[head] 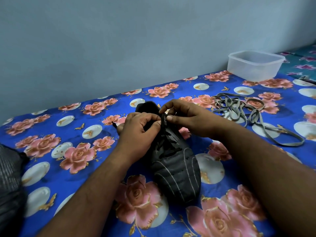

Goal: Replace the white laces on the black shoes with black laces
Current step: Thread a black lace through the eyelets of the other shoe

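- The black shoe point(174, 170) lies on the floral bedsheet point(56, 147) with its toe toward the person and its ankle opening away; this probably keeps the upper eyelets within reach of both hands
- The left hand point(138, 130) has its fingers curled, pinching the black lace point(168, 147) at the top of the lacing; the right hand point(186, 117) pinches the same spot from the other side, thumb against fingertips; judged, they are working the lace through an upper eyelet
- A loose black lace end point(114, 124) pokes out just left of the left hand
- Black lace already crosses the lower rows; this shoe looks nearly relaced
- The removed white laces point(248, 113), flat, limp and greyish, lie tangled well to the right, out of the way; a translucent plastic container point(254, 65) sits beyond them by the wall
- The shoe's upper is matte with pale stitched ribs fanning over the toe
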Motion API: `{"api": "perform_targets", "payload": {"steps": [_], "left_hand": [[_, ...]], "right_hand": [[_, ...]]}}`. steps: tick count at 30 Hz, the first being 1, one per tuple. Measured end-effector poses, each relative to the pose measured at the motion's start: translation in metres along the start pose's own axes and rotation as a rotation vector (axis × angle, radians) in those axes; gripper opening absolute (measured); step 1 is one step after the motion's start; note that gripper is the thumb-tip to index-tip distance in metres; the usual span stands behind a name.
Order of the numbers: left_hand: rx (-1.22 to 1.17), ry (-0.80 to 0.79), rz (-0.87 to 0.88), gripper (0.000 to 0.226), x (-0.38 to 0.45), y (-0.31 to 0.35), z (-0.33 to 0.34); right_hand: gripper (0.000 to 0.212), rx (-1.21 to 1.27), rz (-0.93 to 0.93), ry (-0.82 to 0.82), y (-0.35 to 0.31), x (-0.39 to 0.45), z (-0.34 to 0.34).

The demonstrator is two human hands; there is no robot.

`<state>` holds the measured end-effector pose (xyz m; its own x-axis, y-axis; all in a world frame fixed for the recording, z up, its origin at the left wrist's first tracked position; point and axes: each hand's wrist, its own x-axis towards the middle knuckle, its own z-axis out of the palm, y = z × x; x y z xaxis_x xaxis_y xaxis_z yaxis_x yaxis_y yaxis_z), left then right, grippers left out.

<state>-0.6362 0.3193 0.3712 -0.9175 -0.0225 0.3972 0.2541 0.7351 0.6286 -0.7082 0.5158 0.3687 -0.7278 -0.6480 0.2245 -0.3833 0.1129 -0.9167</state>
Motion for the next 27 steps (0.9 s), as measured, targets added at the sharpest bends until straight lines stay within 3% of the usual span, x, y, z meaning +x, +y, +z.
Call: {"api": "perform_targets", "payload": {"steps": [10, 14, 17, 20, 23, 27], "left_hand": [[-0.056, 0.113, 0.051, 0.021, -0.004, -0.003, 0.007], [-0.177, 0.143, 0.081, 0.043, -0.004, -0.017, 0.002], [-0.231, 0.073, 0.027, 0.035, -0.004, -0.029, -0.007], [-0.231, -0.019, -0.015, 0.03, -0.005, -0.041, -0.012], [-0.239, -0.061, -0.077, 0.041, -0.006, -0.048, -0.017], [-0.343, -0.035, -0.162, 0.043, -0.006, -0.04, -0.022]], "right_hand": [[0.004, -0.106, -0.027, 0.089, -0.01, -0.006, -0.005], [0.003, 0.005, 0.042, 0.09, -0.012, -0.008, -0.01], [0.006, 0.071, 0.088, 0.118, -0.014, -0.011, -0.018], [0.01, 0.175, 0.064, 0.298, -0.016, -0.01, -0.025], [0.009, 0.231, 0.036, 0.642, -0.013, -0.005, -0.04], [0.009, 0.198, 0.193, 1.066, 0.015, -0.003, -0.072]]}}
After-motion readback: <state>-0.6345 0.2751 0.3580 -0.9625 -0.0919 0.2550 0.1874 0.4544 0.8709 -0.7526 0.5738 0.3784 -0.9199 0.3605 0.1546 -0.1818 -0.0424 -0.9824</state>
